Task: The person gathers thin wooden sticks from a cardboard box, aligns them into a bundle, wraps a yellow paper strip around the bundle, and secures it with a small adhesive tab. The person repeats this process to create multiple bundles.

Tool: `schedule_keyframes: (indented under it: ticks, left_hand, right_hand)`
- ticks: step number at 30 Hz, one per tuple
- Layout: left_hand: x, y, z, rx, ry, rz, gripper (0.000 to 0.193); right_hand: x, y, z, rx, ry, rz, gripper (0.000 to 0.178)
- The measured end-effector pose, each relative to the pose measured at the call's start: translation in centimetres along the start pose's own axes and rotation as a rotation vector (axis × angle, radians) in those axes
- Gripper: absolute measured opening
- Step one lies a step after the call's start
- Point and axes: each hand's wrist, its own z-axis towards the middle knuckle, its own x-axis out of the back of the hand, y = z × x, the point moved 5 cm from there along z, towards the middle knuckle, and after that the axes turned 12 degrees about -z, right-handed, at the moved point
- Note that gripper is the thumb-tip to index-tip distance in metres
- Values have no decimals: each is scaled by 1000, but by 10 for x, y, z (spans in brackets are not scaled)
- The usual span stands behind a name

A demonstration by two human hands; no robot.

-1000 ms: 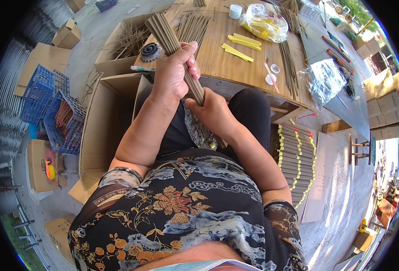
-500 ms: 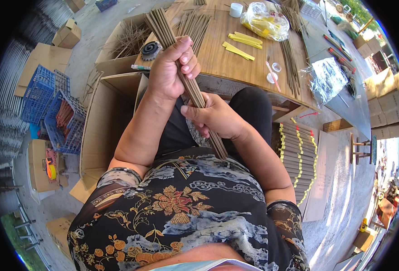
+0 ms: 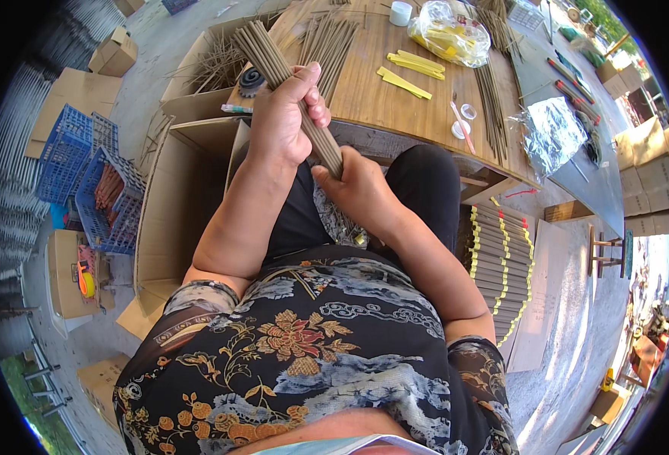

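A bundle of thin brown incense sticks (image 3: 321, 144) slants over my lap, its upper end toward the table. My left hand (image 3: 283, 121) is wrapped round its middle, thumb up. At its lower end, my right hand (image 3: 361, 186) is closed round the sticks, with its thumb on the near side and its other fingers mostly hidden. More loose sticks (image 3: 327, 42) lie on the wooden table (image 3: 365, 98) beyond my hands. A dark coiled round object (image 3: 252, 80) sits at the table's left edge.
Yellow strips (image 3: 405, 82), a plastic bag (image 3: 449, 34) and small round lids (image 3: 462, 130) lie on the table. An open cardboard box (image 3: 179, 205) stands at my left, near blue crates (image 3: 114, 235). Yellow-banded stick bundles (image 3: 499, 273) lie at my right.
My right hand has moved up against the bundle's lower end, which stuck out below it before. The sticks have slid upward through the hands. My left hand stays nearly in place.
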Motion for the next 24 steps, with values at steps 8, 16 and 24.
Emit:
schedule_keyframes:
  ticks: [8, 16, 24]
  left_hand:
    - [1, 0, 3, 69, -76, -81, 17]
    - [3, 4, 3, 129, -229, -185, 21]
    - [5, 4, 2, 105, -205, -195, 16]
  right_hand:
    - [-7, -2, -5, -166, -349, 431, 21]
    - [-7, -5, -9, -236, -480, 639, 24]
    - [-7, -7, -9, -205, -483, 588, 22]
